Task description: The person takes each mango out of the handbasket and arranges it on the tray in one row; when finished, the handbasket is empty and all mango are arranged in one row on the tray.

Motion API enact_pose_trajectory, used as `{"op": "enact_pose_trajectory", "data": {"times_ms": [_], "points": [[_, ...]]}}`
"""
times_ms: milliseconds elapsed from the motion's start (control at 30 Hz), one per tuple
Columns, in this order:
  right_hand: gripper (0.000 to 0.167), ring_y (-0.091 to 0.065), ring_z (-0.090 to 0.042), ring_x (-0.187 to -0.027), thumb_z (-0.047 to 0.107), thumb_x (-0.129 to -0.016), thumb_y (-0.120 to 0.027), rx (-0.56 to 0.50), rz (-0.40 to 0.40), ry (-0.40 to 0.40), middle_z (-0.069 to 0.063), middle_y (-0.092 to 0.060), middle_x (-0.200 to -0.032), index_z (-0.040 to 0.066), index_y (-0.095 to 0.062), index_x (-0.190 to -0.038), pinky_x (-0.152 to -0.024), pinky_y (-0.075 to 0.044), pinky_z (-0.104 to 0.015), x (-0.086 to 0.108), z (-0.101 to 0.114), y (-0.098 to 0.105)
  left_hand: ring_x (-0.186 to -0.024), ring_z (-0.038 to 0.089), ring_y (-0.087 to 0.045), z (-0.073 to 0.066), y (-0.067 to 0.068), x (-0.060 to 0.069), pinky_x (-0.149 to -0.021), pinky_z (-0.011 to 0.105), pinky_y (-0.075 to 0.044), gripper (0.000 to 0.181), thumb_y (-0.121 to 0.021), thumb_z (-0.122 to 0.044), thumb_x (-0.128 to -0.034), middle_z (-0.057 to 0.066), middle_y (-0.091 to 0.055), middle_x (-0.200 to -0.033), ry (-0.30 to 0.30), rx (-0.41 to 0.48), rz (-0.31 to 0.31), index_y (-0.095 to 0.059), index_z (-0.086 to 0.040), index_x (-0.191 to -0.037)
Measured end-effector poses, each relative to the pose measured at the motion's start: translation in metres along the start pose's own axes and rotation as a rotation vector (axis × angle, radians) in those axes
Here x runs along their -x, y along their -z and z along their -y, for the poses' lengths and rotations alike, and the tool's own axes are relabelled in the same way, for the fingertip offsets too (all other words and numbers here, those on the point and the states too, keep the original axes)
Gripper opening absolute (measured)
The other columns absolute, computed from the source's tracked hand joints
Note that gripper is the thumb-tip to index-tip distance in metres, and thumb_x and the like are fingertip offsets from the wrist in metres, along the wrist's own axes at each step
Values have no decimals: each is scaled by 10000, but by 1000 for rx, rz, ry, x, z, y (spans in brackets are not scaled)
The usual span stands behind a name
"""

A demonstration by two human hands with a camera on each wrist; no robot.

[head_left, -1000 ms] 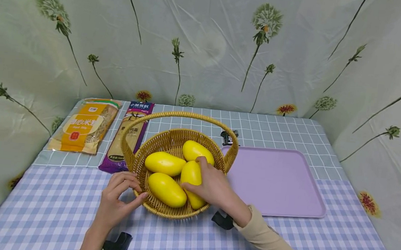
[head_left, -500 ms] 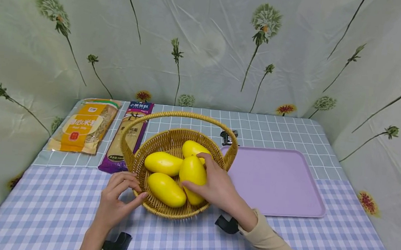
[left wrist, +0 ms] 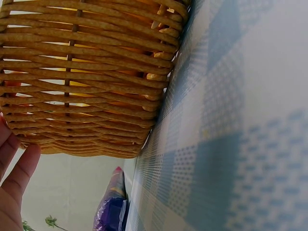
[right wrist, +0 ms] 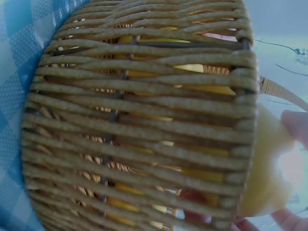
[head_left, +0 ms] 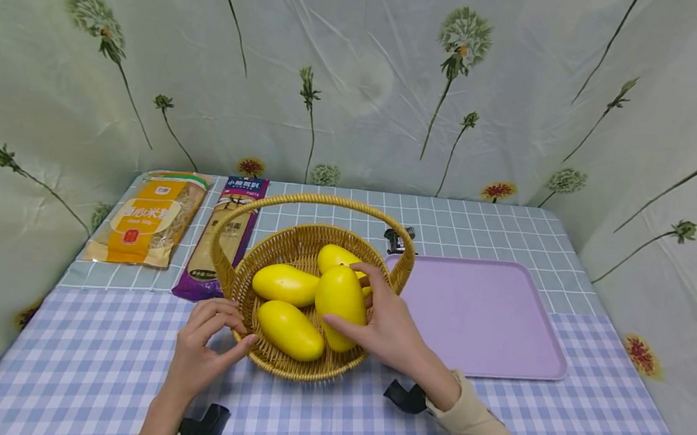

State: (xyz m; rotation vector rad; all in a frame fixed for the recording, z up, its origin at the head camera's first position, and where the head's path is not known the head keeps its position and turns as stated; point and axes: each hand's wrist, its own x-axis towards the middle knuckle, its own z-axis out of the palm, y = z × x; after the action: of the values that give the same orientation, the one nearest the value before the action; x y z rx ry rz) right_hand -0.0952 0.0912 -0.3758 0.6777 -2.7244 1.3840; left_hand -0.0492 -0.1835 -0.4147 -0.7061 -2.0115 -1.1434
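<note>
A woven wicker basket [head_left: 274, 366] with a tall arched handle stands on the table, holding several yellow mangoes. My right hand [head_left: 393, 330] grips one mango [head_left: 339, 304] between thumb and fingers, tilted up over the basket's right side. The right wrist view shows this mango [right wrist: 267, 168] above the rim, its lower part behind the weave. Two mangoes [head_left: 285, 285] lie at the left in the basket, and another mango [head_left: 335, 257] is partly hidden behind the held one. My left hand [head_left: 204, 344] holds the basket's left rim, thumb and fingers bent at the edge.
A light purple tray [head_left: 477, 321] lies right of the basket. A small black packet [head_left: 398, 240] sits behind the tray's left corner. To the left are a purple pasta packet [head_left: 213, 253] and an orange-labelled grain bag [head_left: 146, 219]. The basket handle [head_left: 318, 200] arches over the mangoes.
The right hand has taken hold of the right-hand mango and raised it slightly, tipping it more upright and shifting it a little right. My left hand has stayed at the rim.
</note>
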Motion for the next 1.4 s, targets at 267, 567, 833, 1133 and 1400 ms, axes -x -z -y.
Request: {"op": "enact_pose_trajectory", "data": {"times_ms": [267, 567, 833, 1133, 1400], "points": [[775, -616, -138, -801, 276, -769, -802, -123, -35, 94, -80, -489, -1157, 185, -320, -1369, -635, -550, -264, 12, -3, 8, -873, 354, -516, 0, -1, 0, -932, 259, -376, 355, -690, -336, -871, 151, -594, -818, -1, 1, -3, -600, -35, -705], [772, -605, -239, -873, 9, -679, -827, -104, -109, 244, -181, -521, -1159, -21, -339, -1277, -652, -545, -320, 27, 23, 30, -873, 340, -518, 1, -1, 2, -924, 265, -376, 340, -700, -326, -864, 149, -598, -828, 3, 6, -2, -600, -42, -707], [800, -594, -193, -895, 271, -763, -812, -135, -161, 328, -125, -506, -1232, 23, -318, -1341, -697, -527, -275, 36, -13, 32, -877, 340, -515, 1, 0, 2, -927, 263, -376, 346, -696, -332, -866, 163, -595, -824, 8, 4, -2, -598, -41, -706], [787, -585, -195, -868, 330, -804, -764, -120, -264, 328, -129, -470, -1261, -27, -305, -1334, -706, -503, -233, 50, -28, 47, -868, 336, -513, -2, 0, 0, -917, 264, -381, 347, -696, -325, -867, 158, -594, -822, 18, 5, 5, -598, -33, -708], [864, -577, -165, -883, -83, -628, -806, -91, -354, 260, -95, -493, -1204, -24, -312, -1335, -695, -492, -199, 54, -44, 58, -875, 333, -511, -3, 0, 1, -921, 261, -378, 362, -694, -340, -867, 164, -592, -817, 36, 5, 5, -599, -30, -707]]}}
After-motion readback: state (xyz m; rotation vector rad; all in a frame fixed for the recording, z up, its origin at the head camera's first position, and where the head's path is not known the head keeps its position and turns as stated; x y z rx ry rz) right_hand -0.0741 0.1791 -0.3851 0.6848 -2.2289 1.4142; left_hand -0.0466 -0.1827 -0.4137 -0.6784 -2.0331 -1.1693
